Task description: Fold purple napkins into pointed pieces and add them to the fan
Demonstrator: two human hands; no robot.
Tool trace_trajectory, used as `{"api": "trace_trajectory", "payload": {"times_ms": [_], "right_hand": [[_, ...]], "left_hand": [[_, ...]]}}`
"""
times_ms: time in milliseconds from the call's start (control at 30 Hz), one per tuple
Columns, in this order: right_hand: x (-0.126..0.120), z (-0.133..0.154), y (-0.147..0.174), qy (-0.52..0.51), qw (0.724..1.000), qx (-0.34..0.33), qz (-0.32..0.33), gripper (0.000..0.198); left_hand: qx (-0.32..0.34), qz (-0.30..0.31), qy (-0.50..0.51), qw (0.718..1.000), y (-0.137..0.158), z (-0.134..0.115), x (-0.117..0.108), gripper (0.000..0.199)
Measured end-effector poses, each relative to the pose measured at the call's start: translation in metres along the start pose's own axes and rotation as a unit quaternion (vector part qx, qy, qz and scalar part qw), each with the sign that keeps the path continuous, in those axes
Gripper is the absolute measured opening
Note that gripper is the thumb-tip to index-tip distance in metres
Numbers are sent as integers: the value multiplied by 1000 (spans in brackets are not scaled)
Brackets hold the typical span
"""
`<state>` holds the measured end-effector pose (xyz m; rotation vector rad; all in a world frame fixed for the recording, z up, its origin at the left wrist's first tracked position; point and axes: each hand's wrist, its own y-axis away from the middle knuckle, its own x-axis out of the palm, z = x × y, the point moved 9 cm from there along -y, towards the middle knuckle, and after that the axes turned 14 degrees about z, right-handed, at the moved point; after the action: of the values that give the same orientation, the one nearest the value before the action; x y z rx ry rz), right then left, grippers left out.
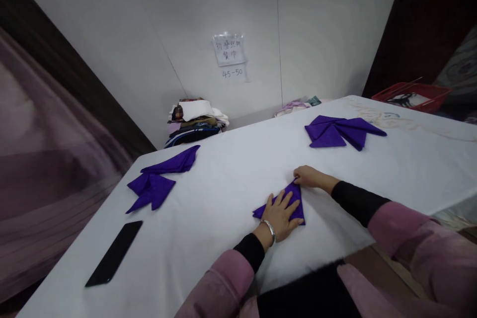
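Observation:
A purple cloth napkin (300, 207), folded into a triangle, lies near the front edge of the white-covered table (208, 238). My left hand (282, 214) rests flat on it with the fingers spread. At the napkin's far corner, my right hand (307, 177) pinches the tip between thumb and fingers. Another folded purple napkin shape (337, 131) lies beyond, at the back right. On the left side of the table sit more folded purple napkins (158, 189), one long piece behind a shape with several points.
A flat black rectangular object (115, 253) lies at the table's left. Stacked folded clothes (196, 121) stand behind the back edge, with more cloth (294, 107) farther right. A red basket (421, 97) is at the far right. Paper signs (230, 54) hang on the wall.

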<state>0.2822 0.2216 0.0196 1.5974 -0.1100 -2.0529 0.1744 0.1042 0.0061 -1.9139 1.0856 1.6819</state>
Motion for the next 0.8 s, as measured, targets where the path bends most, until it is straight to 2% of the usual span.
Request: {"api": "trace_trajectory", "payload": {"times_ms": [100, 267, 433, 567, 667, 733, 800], "right_hand": [[1, -2, -9, 1, 998, 33, 50, 19], [4, 1, -14, -44, 991, 49, 114, 9], [2, 5, -7, -139, 984, 30, 112, 12], [-4, 7, 2, -224, 970, -16, 93, 27], [-12, 12, 6, -324, 939, -81, 85, 36], [-17, 17, 7, -396, 905, -128, 88, 41], [-24, 23, 7, -432, 882, -161, 97, 46]], "left_hand": [[0, 2, 8, 1000, 0, 0, -1, 60], [0, -3, 24, 1000, 1, 1, -1, 61], [5, -12, 56, 998, 2, 1, -3, 60], [9, -41, 132, 990, 6, 5, -9, 52], [-27, -129, 258, 957, 8, 26, -18, 45], [-73, -199, 360, 909, 11, 49, -20, 50], [-97, -222, 462, 853, 7, 69, -18, 59]]}}
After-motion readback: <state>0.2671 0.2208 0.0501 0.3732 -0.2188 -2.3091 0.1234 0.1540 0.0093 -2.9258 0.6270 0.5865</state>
